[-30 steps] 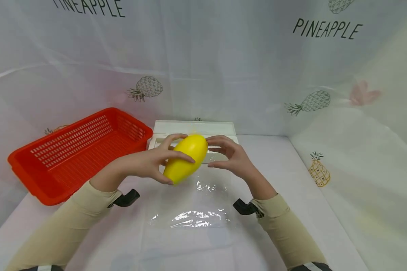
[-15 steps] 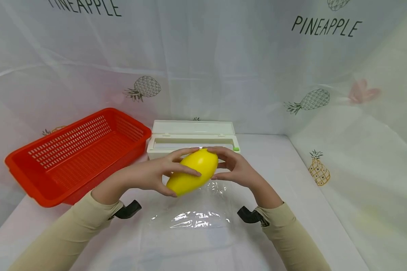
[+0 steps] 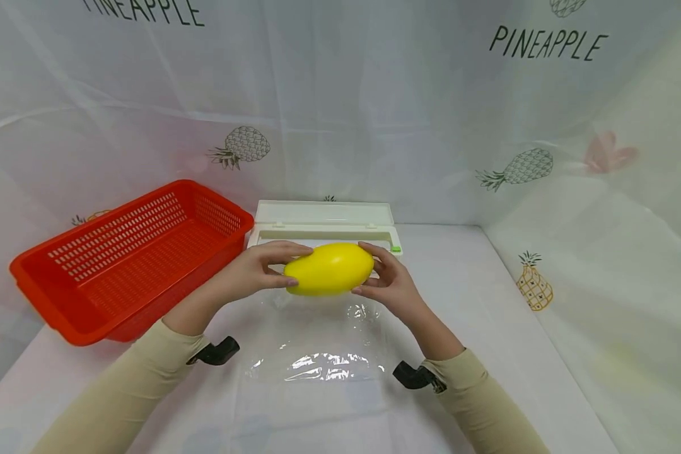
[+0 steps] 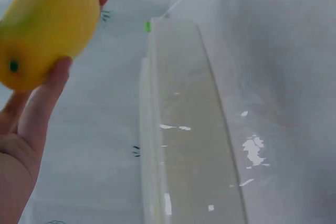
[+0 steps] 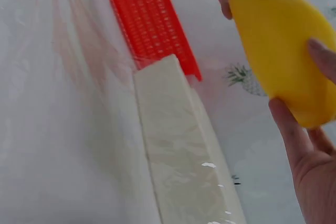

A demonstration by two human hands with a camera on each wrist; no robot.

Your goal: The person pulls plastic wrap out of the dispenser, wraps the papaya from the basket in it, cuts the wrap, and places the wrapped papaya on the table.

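A white curtain point(image 3: 340, 75) printed with pineapples hangs behind and to the right of a white-covered tabletop point(image 3: 471, 284). On the left sits a red slotted plastic basket point(image 3: 125, 236), set at an angle. Clear cling film point(image 3: 329, 366) lies in glossy wrinkles on the tabletop, running back to a white cling-film dispenser point(image 3: 325, 214) whose lid stands raised against the curtain. The left hand point(image 3: 250, 271) and the right hand point(image 3: 394, 284) each pinch one end of a yellow mango point(image 3: 329, 270), fingers and thumb parted just by its thickness. They hold it lengthwise between them, nearly level, above the film and in front of the dispenser. Smallest is a green tab point(image 3: 395, 250) at the dispenser's right end.
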